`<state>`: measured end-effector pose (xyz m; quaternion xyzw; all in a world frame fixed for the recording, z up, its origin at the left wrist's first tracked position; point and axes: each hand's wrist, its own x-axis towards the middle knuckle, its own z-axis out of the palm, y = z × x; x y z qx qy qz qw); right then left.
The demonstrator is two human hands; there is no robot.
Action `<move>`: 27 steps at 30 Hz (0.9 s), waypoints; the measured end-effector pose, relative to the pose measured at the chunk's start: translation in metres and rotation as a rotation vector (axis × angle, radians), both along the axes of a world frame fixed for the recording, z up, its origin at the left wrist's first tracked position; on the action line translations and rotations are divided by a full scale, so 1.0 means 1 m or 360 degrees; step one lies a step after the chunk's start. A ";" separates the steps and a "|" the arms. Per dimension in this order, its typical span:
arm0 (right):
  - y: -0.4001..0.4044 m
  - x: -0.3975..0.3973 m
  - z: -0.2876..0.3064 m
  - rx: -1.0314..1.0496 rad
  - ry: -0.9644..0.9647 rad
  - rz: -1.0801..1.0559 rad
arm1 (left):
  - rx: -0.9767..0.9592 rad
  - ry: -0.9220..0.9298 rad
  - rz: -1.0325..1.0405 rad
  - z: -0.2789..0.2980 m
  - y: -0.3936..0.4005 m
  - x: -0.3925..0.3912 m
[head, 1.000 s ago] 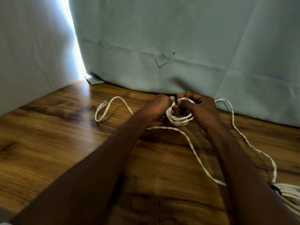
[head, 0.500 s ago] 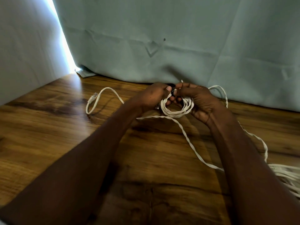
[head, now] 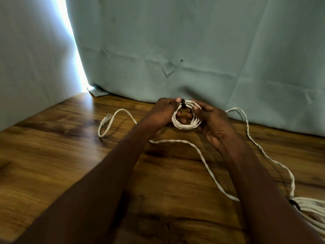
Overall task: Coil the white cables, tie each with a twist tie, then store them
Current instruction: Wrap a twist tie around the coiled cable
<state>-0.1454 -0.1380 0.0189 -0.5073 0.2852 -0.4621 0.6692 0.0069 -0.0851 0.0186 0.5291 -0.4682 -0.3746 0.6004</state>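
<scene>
A small coil of white cable [head: 184, 125] hangs between my two hands above the wooden table [head: 52, 164]. A black twist tie [head: 182, 102] wraps the top of the coil. My left hand [head: 162, 113] pinches the coil beside the tie. My right hand [head: 212, 124] grips the coil's right side, thumb on top. The cable's free end with a clear plug [head: 105, 119] lies on the table to the left. A long loose white cable [head: 207, 166] trails across the table toward the lower right.
A second white cable bundle [head: 311, 206] with a black tie [head: 294, 203] lies at the right edge. A pale green cloth backdrop [head: 193, 50] hangs behind the table, with a bright gap [head: 73, 55] at the left corner.
Both hands have lifted the coil slightly and turned it more upright, so its loop faces me and the black tie shows at the top.
</scene>
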 end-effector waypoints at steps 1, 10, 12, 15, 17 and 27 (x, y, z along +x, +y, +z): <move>-0.001 0.000 -0.001 0.0033 -0.0026 -0.0007 | 0.0008 -0.0005 -0.0033 0.000 0.000 0.000; -0.007 0.005 -0.001 0.0227 -0.0297 -0.0126 | 0.0108 0.0095 -0.0366 -0.006 -0.002 0.001; -0.007 0.004 -0.002 0.0219 -0.0251 -0.0115 | 0.0063 0.0133 -0.0251 -0.007 -0.004 0.000; -0.008 0.005 -0.004 0.0186 -0.0073 -0.0116 | -0.0026 0.0164 -0.0080 -0.004 -0.005 -0.002; -0.008 0.005 -0.005 0.0189 -0.0008 -0.0117 | -0.0059 0.0256 -0.0039 -0.002 -0.006 -0.002; -0.002 0.009 -0.009 0.0241 -0.0002 -0.0200 | 0.0111 0.0801 0.0137 -0.011 -0.012 -0.002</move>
